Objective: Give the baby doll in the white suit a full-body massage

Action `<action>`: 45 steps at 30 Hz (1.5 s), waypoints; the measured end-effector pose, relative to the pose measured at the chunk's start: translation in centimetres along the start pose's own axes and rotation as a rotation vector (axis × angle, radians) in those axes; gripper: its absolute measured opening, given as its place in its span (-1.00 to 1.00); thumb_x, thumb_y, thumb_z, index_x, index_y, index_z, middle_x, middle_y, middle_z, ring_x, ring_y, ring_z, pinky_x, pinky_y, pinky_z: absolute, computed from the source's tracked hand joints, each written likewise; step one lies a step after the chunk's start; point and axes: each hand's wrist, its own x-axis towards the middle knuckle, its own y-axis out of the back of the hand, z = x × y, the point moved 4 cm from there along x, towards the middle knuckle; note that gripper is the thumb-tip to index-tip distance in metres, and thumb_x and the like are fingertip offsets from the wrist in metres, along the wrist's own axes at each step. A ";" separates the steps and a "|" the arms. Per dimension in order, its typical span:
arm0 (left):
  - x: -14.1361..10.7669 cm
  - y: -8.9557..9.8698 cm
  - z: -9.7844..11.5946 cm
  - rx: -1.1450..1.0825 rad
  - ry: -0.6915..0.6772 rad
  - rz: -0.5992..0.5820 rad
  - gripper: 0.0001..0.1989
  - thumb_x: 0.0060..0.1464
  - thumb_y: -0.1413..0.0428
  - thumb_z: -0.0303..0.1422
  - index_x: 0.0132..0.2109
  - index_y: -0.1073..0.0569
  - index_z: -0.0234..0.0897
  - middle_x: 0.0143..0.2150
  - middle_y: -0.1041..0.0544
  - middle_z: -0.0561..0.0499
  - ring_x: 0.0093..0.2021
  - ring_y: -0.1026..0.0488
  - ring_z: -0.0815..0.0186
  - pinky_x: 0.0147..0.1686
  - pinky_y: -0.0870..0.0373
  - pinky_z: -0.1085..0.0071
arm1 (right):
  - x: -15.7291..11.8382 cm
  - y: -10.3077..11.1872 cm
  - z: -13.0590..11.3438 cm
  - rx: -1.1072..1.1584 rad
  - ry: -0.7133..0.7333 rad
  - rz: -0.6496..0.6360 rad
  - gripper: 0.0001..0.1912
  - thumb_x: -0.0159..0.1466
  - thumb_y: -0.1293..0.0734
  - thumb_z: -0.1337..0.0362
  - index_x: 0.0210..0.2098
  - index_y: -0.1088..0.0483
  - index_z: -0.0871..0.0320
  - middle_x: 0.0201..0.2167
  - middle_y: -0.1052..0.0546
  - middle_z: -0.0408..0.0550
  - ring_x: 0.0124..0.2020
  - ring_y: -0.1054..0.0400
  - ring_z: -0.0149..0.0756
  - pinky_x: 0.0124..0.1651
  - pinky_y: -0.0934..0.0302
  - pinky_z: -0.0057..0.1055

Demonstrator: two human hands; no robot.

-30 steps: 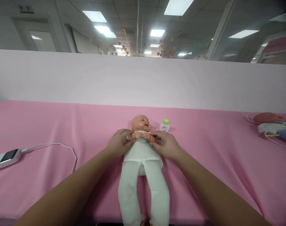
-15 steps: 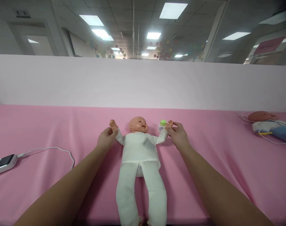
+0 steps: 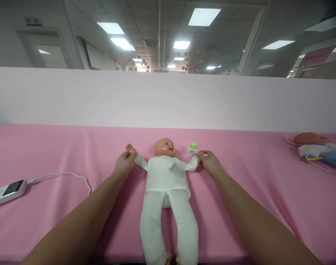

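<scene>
A baby doll (image 3: 166, 176) in a white top and white trousers lies on its back, its bald head turned to the right. My left hand (image 3: 125, 162) is closed on the doll's forearm near the wrist, at the left, and the small doll hand sticks out above my fingers. At the right, my right hand (image 3: 210, 161) pinches the doll's other hand, which my fingers partly cover. Both doll arms are spread out sideways. Just behind the doll's right-hand arm stands a small clear bottle (image 3: 192, 150) with a green lid.
Pink cloth (image 3: 237, 162) covers the surface, backed by a white panel (image 3: 168, 99) with glass above. At the left lies a white handheld device (image 3: 10, 192) with a cable (image 3: 65, 173). A second doll (image 3: 311, 139) in blue and white lies far right, with thin tubing.
Both doll arms now reach further out and lower; my right hand has moved down with the doll's hand. More of the bottle shows. The view has shifted slightly.
</scene>
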 end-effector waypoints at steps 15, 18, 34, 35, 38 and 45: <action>-4.6 -1.7 4.9 0.278 -0.431 -0.113 -0.77 0.20 -0.11 -0.10 -0.14 -0.52 -0.10 -0.17 -0.63 0.01 -0.19 -0.54 0.10 -0.25 -0.35 0.27 | -5.5 -1.7 -7.5 0.051 0.263 -0.123 -0.50 0.29 -0.38 -0.11 0.12 -0.42 -0.01 -0.20 -0.68 -0.08 -0.25 -0.58 -0.19 -0.15 -0.48 -0.25; -5.6 -2.6 5.7 0.356 -0.564 -0.205 -0.69 0.19 -0.12 -0.15 0.04 -0.55 -0.09 -0.04 -0.64 -0.02 -0.08 -0.54 0.05 -0.15 -0.38 0.23 | -7.1 -1.9 -9.5 -0.038 0.455 -0.206 -0.58 0.31 -0.38 0.04 0.12 -0.46 -0.03 -0.13 -0.67 -0.09 -0.20 -0.56 -0.19 -0.09 -0.46 -0.26; -5.6 -3.3 5.8 0.409 -0.655 -0.305 -0.58 0.16 -0.14 -0.17 0.13 -0.56 -0.12 0.09 -0.62 -0.05 0.10 -0.51 -0.02 0.10 -0.38 0.16 | -7.8 -2.6 -9.8 -0.176 0.567 -0.318 -0.43 0.23 -0.40 0.22 0.24 -0.41 -0.06 0.08 -0.61 -0.08 -0.01 -0.55 -0.10 0.02 -0.46 -0.17; -5.6 -3.2 5.8 0.401 -0.646 -0.301 -0.59 0.15 -0.15 -0.17 0.13 -0.56 -0.12 0.07 -0.63 -0.05 0.07 -0.52 -0.02 0.07 -0.39 0.18 | -7.5 -2.4 -9.6 -0.147 0.542 -0.298 -0.45 0.23 -0.41 0.20 0.22 -0.42 -0.06 0.05 -0.63 -0.08 -0.05 -0.56 -0.12 0.00 -0.47 -0.19; -5.2 -3.0 5.4 0.347 -0.575 -0.277 -0.62 0.14 -0.17 -0.17 0.09 -0.57 -0.09 -0.02 -0.64 -0.02 -0.06 -0.55 0.04 -0.09 -0.41 0.24 | -6.4 -1.7 -8.9 -0.077 0.458 -0.218 -0.51 0.24 -0.42 0.15 0.16 -0.46 -0.07 -0.06 -0.66 -0.11 -0.16 -0.57 -0.17 -0.04 -0.47 -0.21; -2.8 -1.9 3.0 0.121 -0.234 -0.187 -0.72 0.12 -0.18 -0.05 -0.19 -0.52 -0.15 -0.37 -0.51 0.07 -0.39 -0.44 0.22 -0.39 -0.29 0.35 | -2.2 0.1 -4.1 -0.044 0.062 -0.049 -0.34 0.22 -0.42 -0.13 0.23 -0.35 0.00 -0.15 -0.66 -0.02 -0.19 -0.58 -0.09 -0.14 -0.46 -0.21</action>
